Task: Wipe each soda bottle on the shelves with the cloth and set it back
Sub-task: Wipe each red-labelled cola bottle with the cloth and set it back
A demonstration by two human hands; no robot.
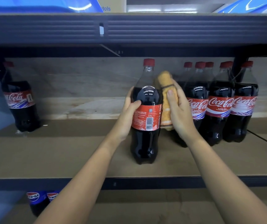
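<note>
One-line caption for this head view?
Left hand grips red-capped plastic cola bottle on brown shelf; right hand presses orange cloth against it.

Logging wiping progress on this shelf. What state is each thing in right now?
Held Coca-Cola bottle: upright, capped, gripped by left hand.
Orange cloth: pressed to its side by right hand.
Coca-Cola bottles on the right: upright, capped, clustered.
Lone Coca-Cola bottle: upright, far left.
Pepsi bottles: lower shelf.

"1.5L" on held bottle's label, "Coca-Cola" on right bottles, "Pepsi" on lower-shelf bottles
</note>
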